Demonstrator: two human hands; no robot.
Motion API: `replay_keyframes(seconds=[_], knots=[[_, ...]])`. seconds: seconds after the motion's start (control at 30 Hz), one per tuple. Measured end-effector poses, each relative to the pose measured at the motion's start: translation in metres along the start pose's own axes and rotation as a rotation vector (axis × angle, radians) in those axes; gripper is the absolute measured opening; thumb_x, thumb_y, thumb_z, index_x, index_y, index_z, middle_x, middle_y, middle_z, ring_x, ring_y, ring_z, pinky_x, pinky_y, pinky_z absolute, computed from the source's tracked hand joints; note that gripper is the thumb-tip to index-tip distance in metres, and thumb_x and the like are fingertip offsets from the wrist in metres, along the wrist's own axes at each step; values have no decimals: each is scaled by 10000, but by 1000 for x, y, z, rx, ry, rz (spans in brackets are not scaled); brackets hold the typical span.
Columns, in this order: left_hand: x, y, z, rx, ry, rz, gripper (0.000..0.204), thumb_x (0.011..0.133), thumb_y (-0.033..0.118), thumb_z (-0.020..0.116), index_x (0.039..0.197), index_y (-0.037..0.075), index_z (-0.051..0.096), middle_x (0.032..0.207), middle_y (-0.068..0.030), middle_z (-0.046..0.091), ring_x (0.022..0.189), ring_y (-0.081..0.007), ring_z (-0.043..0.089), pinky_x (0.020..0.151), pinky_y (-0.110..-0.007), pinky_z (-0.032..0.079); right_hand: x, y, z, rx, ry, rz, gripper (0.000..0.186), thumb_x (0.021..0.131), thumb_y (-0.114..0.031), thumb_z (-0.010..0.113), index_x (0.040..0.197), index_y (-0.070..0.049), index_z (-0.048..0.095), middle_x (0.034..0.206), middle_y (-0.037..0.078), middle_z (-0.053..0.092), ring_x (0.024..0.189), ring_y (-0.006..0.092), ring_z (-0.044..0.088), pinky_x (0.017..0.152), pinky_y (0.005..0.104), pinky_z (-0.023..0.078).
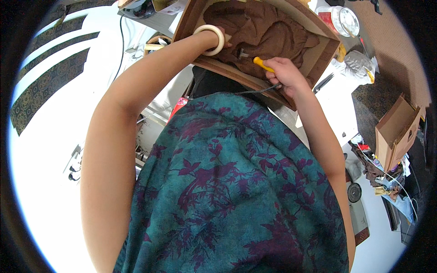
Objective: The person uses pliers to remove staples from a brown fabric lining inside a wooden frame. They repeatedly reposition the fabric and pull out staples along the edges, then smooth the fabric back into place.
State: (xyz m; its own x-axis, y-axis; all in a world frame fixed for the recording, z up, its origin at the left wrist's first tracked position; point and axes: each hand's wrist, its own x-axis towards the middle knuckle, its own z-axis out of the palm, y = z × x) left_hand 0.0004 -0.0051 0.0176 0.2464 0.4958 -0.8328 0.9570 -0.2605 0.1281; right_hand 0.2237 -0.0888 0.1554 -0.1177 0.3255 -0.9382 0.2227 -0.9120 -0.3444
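Note:
A brown wooden tray-like frame point(325, 50) holds a brown relief of clay-like material point(268, 27). My right hand point(284, 73) grips a yellow-handled tool point(263, 64) whose dark tip touches the relief near the frame's front edge. My left hand point(226, 40) rests on the relief just beyond that edge; most of it is hidden behind a cream bangle point(210, 40) on the wrist, so its fingers cannot be made out. Both forearms reach up from a teal and purple patterned garment point(227, 191).
A clear plastic jar with a red label point(339, 19) and a crumpled plastic bag point(357, 61) lie to the right of the frame. An open cardboard box point(397, 132) stands at the right among clutter. A white surface with cables point(73, 168) lies at the left.

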Motion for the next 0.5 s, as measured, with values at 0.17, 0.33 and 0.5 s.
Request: replay_keyframes(seconds=[0.17,0.33,0.5], knots=[[26,-16,22,73,-60,117,630,834,623,652,1147,79,699,1129,-185,700,979,-348,695,818,-460,565,12,-19,-17,-588,225,-322,242,856,-268,699,935,-41,722,767,51,649,695,142,597,621,292,460],[10,-5,5,63,-119,35,726,732,578,785,1216,53,652,1186,-182,677,1018,-354,676,861,-478,549,31,-40,-10,-825,191,-406,314,771,-365,754,889,-74,777,845,140,735,796,281,707,764,378,555],[12,-3,4,55,-145,24,781,693,552,837,1235,28,636,1211,-187,667,1023,-367,668,872,-501,542,47,-47,-6,-880,123,-410,314,726,-357,785,868,-78,781,822,141,731,758,283,700,747,384,558]])
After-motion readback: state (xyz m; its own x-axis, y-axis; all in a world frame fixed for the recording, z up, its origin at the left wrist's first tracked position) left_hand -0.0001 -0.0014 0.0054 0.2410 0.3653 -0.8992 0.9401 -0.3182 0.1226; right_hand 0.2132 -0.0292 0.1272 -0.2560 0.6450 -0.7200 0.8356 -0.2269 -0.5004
